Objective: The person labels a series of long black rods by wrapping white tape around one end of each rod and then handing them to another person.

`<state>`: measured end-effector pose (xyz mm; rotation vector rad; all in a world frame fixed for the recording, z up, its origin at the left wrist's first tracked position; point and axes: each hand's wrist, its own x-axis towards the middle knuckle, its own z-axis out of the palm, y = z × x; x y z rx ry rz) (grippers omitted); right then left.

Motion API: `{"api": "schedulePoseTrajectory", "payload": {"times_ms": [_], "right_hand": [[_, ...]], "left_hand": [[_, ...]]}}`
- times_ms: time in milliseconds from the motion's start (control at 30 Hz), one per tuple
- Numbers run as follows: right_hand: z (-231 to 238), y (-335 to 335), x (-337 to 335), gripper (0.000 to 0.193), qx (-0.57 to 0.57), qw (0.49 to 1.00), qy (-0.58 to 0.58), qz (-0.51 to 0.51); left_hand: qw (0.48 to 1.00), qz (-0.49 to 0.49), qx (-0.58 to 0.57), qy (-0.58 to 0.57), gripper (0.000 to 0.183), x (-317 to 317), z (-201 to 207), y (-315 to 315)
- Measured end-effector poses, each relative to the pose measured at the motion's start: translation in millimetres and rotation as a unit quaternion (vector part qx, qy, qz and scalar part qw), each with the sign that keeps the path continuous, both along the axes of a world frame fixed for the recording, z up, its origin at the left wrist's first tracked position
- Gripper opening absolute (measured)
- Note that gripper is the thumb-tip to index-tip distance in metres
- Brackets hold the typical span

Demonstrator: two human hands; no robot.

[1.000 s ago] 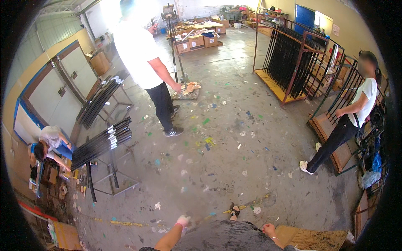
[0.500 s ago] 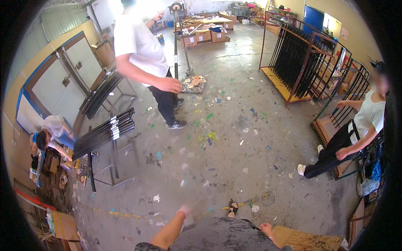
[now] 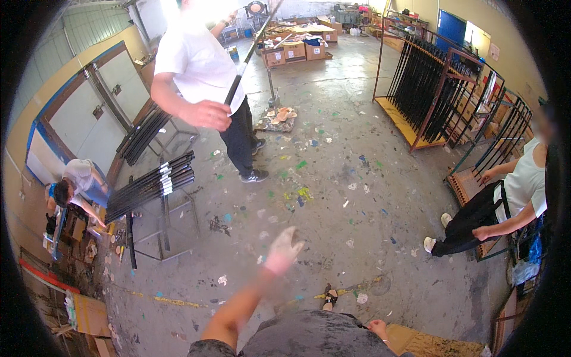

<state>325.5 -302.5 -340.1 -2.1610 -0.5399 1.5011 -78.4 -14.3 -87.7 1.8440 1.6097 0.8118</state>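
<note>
"How many hands do you count down here?"

"Two of the wearer's own. The left hand (image 3: 286,249) is stretched out above the floor (image 3: 357,238), pale-covered and blurred, its fingers parted with nothing between them. The right hand (image 3: 377,327) only partly shows; I can't tell whether it is closed on anything. Next to it is one cardboard sheet (image 3: 437,341), contact unclear."

"And the black pole (image 3: 234,89)?"

"One, apart from the racked ones. It is ahead of the left hand and off to its left, well apart from it, gripped near its lower end by a co-worker in white (image 3: 199,68) and slanting up to the right."

"Other people?"

"Two more: one bending (image 3: 80,175) by the floor's left edge, one standing (image 3: 511,193) toward its right edge."

"What about stock?"

"Two pole bundles on the left: a front bundle (image 3: 148,187), white bands near its right end, and a rear bundle (image 3: 143,137) by the doors (image 3: 74,113). On the right are two racks, a rust-coloured one (image 3: 432,110) crowded with poles and a green-framed one (image 3: 457,160). The poles there overlap too much to count."
</note>
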Motion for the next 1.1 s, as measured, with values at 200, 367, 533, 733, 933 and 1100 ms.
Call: {"api": "schedulePoseTrajectory", "payload": {"times_ms": [200, 367, 533, 733, 933, 1100], "right_hand": [[3.8, -4.9, 5.4, 0.006, 0.007, 1.0, -0.002, -0.023], [6.2, -15.1, 13.8, 0.02, -0.006, 0.999, -0.031, -0.013], [-5.9, -35.1, 9.9, 0.009, 0.089, 0.991, -0.043, -0.09], [-24.8, -16.1, 18.6, 0.013, 0.052, 0.993, -0.102, -0.037], [98.2, 123.9, -2.3, 0.019, 0.228, 0.934, -0.244, 0.126], [365.7, 269.8, -108.0, 0.018, 0.548, 0.789, -0.225, 0.161]], "left_hand": [[0.917, 0.106, 0.333, 0.191, 0.068, -26.8, 114.2, 103.4], [0.827, 0.214, 0.387, 0.346, 0.069, -71.9, 199.6, 188.1], [0.934, 0.035, 0.093, 0.343, 0.05, -95.2, 213.2, 236.7], [0.95, 0.067, 0.161, 0.261, 0.045, -57.9, 212.5, 231.0], [0.97, -0.094, 0.056, -0.218, 0.035, -7.2, 211.8, 176.1], [0.895, -0.227, -0.027, -0.383, 0.015, 43.8, 216.0, 99.3]]}}
